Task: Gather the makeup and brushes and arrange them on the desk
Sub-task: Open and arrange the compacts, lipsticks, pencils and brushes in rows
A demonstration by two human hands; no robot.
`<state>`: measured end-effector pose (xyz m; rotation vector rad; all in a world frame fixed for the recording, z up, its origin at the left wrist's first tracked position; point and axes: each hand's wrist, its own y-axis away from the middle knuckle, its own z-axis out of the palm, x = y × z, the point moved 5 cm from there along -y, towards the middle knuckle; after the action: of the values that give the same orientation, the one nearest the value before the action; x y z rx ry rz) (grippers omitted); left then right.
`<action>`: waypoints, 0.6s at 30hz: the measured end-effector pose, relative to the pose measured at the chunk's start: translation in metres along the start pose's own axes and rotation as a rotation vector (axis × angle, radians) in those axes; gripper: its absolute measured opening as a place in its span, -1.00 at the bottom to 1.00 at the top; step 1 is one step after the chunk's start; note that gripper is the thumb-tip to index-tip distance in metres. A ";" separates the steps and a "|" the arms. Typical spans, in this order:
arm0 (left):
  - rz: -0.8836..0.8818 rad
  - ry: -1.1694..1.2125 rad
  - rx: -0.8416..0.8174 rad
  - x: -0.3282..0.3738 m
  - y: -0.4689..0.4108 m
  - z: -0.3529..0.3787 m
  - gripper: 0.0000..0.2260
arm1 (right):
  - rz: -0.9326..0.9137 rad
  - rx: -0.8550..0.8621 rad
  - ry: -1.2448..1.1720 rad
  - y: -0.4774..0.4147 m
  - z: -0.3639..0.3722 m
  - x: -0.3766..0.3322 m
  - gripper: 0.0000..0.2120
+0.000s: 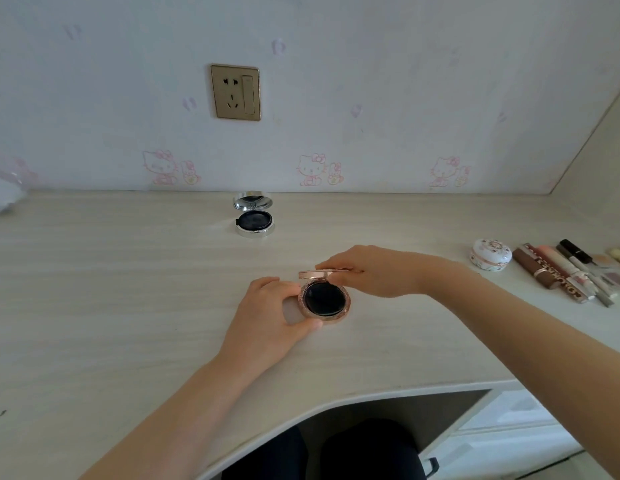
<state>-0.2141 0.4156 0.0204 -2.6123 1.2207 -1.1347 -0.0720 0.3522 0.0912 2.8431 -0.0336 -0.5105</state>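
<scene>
A rose-gold round compact [324, 300] with a black inside lies on the pale wooden desk [128, 289], its lid raised. My left hand [270, 317] grips its base from the left. My right hand [371, 271] pinches the lid's top edge from above. Farther back, a silver compact [254, 216] stands open near the wall. At the right edge of the desk sit a white flowered round case [490, 255] and a row of lipsticks, tubes and brushes [571, 271].
The desk's front edge curves inward above a black chair seat [353, 452]. White drawers [509, 431] stand below at the right. A wall socket [236, 92] is mounted above the desk. Something white and pink [4, 188] lies at the far left.
</scene>
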 end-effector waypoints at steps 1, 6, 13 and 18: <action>0.003 -0.006 0.001 0.000 0.000 0.000 -0.55 | -0.006 -0.010 -0.012 -0.001 -0.001 -0.001 -0.69; -0.008 -0.017 0.043 0.004 0.000 0.000 -0.61 | 0.004 -0.004 -0.060 -0.006 -0.002 0.003 -0.68; -0.022 -0.084 0.060 0.003 0.001 0.003 -0.58 | 0.019 0.029 -0.166 -0.013 -0.002 0.009 -0.67; -0.034 -0.090 0.036 0.002 0.002 0.004 -0.57 | 0.035 0.039 -0.188 -0.014 -0.001 0.010 -0.67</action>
<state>-0.2120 0.4119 0.0176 -2.6359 1.1327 -1.0224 -0.0620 0.3655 0.0854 2.8168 -0.1283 -0.7762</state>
